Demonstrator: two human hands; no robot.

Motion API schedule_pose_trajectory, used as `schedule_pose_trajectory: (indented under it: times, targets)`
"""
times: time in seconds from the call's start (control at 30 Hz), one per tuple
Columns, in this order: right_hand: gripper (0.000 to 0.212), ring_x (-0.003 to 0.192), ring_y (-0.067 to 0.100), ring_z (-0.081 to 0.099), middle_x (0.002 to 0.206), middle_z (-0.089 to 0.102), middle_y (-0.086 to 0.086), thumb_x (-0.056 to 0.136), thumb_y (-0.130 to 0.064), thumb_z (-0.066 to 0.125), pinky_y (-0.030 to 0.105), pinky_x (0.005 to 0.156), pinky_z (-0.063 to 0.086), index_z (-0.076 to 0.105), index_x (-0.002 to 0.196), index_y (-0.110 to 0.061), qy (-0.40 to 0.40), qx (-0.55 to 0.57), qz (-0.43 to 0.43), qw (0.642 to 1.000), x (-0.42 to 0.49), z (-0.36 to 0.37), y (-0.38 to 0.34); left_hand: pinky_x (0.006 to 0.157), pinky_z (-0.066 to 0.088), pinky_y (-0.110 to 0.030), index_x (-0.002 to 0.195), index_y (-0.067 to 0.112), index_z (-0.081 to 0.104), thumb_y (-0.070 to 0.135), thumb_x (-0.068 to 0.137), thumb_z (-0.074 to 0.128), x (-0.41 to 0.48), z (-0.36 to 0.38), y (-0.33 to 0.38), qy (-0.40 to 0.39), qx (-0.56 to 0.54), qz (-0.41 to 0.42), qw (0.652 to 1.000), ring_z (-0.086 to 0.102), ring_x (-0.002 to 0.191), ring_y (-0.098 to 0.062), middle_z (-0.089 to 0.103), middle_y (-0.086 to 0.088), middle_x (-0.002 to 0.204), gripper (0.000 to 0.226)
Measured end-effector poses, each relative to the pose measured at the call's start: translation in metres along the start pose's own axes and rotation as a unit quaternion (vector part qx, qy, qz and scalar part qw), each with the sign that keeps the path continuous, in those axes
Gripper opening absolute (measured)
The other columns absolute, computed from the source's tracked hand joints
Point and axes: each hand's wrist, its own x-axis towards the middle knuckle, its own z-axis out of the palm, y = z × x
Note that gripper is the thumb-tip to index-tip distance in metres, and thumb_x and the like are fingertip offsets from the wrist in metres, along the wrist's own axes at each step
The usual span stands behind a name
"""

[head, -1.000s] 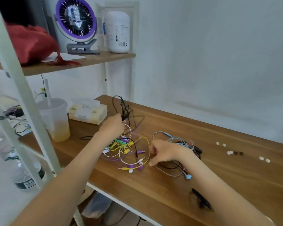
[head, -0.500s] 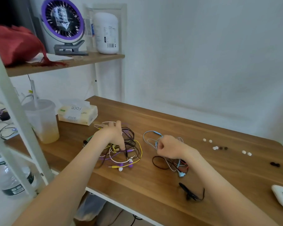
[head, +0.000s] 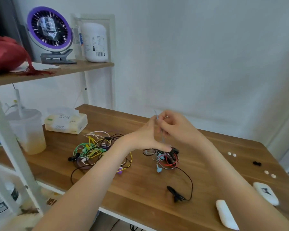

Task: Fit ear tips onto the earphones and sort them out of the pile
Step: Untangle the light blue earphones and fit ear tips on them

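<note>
Both hands are raised over the middle of the bench (head: 140,189) and meet above the smaller pile.

- Right hand (head: 175,129): fingers curled, pinching a light blue earphone cable (head: 163,139) at its top end. The cable hangs down from the pinch into the pile below.
- Left hand (head: 145,137): thumb stretched down and right, its tip just over the top of the smaller pile. The fingers point up towards the same cable, but their tips are hidden behind the right hand, so I cannot tell whether it grips.

Earphones:
- Larger pile (head: 97,150), left of the left forearm: a tangle of green, yellow, white, purple and black cords.
- Smaller pile (head: 165,159), under the hands: red, white, black and light blue cords, with a blue earbud (head: 158,170) at its near edge.
- One black earphone (head: 175,194) lies apart, near the front edge. Its cord curves back up to the smaller pile.

Ear tips, loose on the right part of the bench and well apart from both piles:
- a white pair (head: 231,154)
- a black pair (head: 256,163)
- a second white pair (head: 269,174)

Other items: two white cases (head: 226,214) at the near right, a tissue pack (head: 66,121) and a cup with straw (head: 27,130) at the left, and a purple fan (head: 49,30) on the shelf (head: 83,65) above.
</note>
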Motion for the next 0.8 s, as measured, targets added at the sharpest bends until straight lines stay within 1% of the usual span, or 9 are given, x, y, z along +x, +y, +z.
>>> schedule_pose_trajectory:
  times: [0.13, 0.23, 0.33, 0.4, 0.47, 0.57, 0.63, 0.7, 0.8]
  targets:
    - [0.008, 0.062, 0.009, 0.056, 0.067, 0.066, -0.005, 0.095, -0.012, 0.051, 0.027, 0.070, 0.047, 0.056, 0.091, -0.008, 0.028, 0.044, -0.033, 0.998, -0.010, -0.021, -0.013, 0.088, 0.036, -0.003, 0.141, 0.016, 0.002, 0.039, 0.071, 0.081, 0.014, 0.015, 0.021, 0.061, -0.045, 0.051, 0.996, 0.051, 0.114, -0.003, 0.041, 0.019, 0.121, 0.107]
    - [0.008, 0.064, 0.012, 0.055, 0.072, 0.066, 0.004, 0.097, -0.010, 0.052, 0.021, 0.065, 0.048, 0.057, 0.092, -0.006, 0.060, 0.108, -0.065, 0.990, -0.018, -0.036, -0.021, 0.074, 0.045, -0.014, 0.128, 0.024, 0.013, 0.038, 0.080, 0.074, 0.020, 0.022, 0.032, 0.099, -0.108, 0.051, 0.988, 0.060, 0.089, -0.003, 0.056, 0.009, 0.104, 0.079]
    - [0.007, 0.068, 0.014, 0.055, 0.080, 0.066, 0.009, 0.097, -0.006, 0.051, 0.020, 0.066, 0.047, 0.057, 0.092, -0.007, 0.113, 0.156, -0.103, 0.976, -0.022, -0.051, -0.020, 0.063, 0.043, -0.023, 0.107, 0.018, 0.047, 0.038, 0.093, 0.057, 0.022, 0.027, 0.044, 0.130, -0.096, 0.073, 0.984, 0.057, 0.065, -0.009, 0.058, 0.007, 0.072, 0.026]
    - [0.011, 0.074, 0.011, 0.057, 0.091, 0.066, 0.004, 0.093, -0.006, 0.057, 0.021, 0.070, 0.048, 0.055, 0.102, -0.012, 0.158, 0.176, -0.105, 0.966, -0.022, -0.059, -0.012, 0.062, 0.043, -0.023, 0.084, 0.016, 0.056, 0.036, 0.101, 0.041, 0.024, 0.031, 0.051, 0.125, -0.142, 0.091, 0.978, 0.054, 0.055, -0.009, 0.052, 0.006, 0.058, 0.031]
    - [0.042, 0.086, 0.007, 0.058, 0.111, 0.059, -0.001, 0.084, -0.017, 0.067, 0.024, 0.077, 0.051, 0.045, 0.118, -0.023, 0.192, 0.176, -0.082, 0.962, -0.024, -0.061, 0.001, 0.060, 0.043, -0.023, 0.076, 0.015, 0.051, 0.034, 0.104, 0.034, 0.029, 0.034, 0.058, 0.124, -0.242, 0.087, 0.958, 0.049, 0.046, -0.009, 0.044, 0.008, 0.048, 0.038]
    - [0.066, 0.108, 0.004, 0.058, 0.125, 0.052, -0.004, 0.075, -0.026, 0.074, 0.026, 0.089, 0.050, 0.033, 0.126, -0.031, 0.117, 0.168, -0.014, 0.979, -0.029, -0.051, 0.025, 0.055, 0.035, -0.027, 0.073, 0.015, 0.045, 0.036, 0.104, 0.033, 0.035, 0.034, 0.069, 0.164, -0.365, 0.082, 0.913, 0.037, 0.039, -0.008, 0.035, 0.010, 0.042, 0.040]
    - [0.048, 0.110, 0.006, 0.061, 0.120, 0.061, 0.000, 0.085, -0.019, 0.071, 0.026, 0.092, 0.049, 0.045, 0.126, -0.021, 0.002, 0.158, 0.023, 0.987, -0.031, -0.039, 0.039, 0.050, 0.032, -0.026, 0.073, 0.014, 0.043, 0.035, 0.104, 0.032, 0.036, 0.030, 0.078, 0.173, -0.438, 0.094, 0.877, 0.032, 0.039, -0.009, 0.032, 0.008, 0.043, 0.040]
    - [0.027, 0.109, 0.018, 0.063, 0.113, 0.068, 0.006, 0.091, -0.021, 0.063, 0.036, 0.098, 0.048, 0.060, 0.116, -0.012, -0.074, 0.099, 0.035, 0.992, -0.030, -0.025, 0.050, 0.049, 0.034, -0.024, 0.073, 0.014, 0.042, 0.035, 0.105, 0.031, 0.034, 0.023, 0.086, 0.162, -0.489, 0.110, 0.850, 0.030, 0.038, -0.009, 0.032, 0.007, 0.044, 0.039]
    - [0.011, 0.089, 0.020, 0.065, 0.090, 0.071, 0.001, 0.093, -0.023, 0.058, 0.039, 0.087, 0.047, 0.066, 0.087, -0.018, -0.087, 0.019, 0.049, 0.995, -0.028, -0.009, 0.060, 0.045, 0.036, -0.020, 0.071, 0.015, 0.041, 0.035, 0.105, 0.027, 0.026, 0.012, 0.096, 0.152, -0.528, 0.129, 0.826, 0.028, 0.038, -0.008, 0.031, 0.006, 0.043, 0.041]
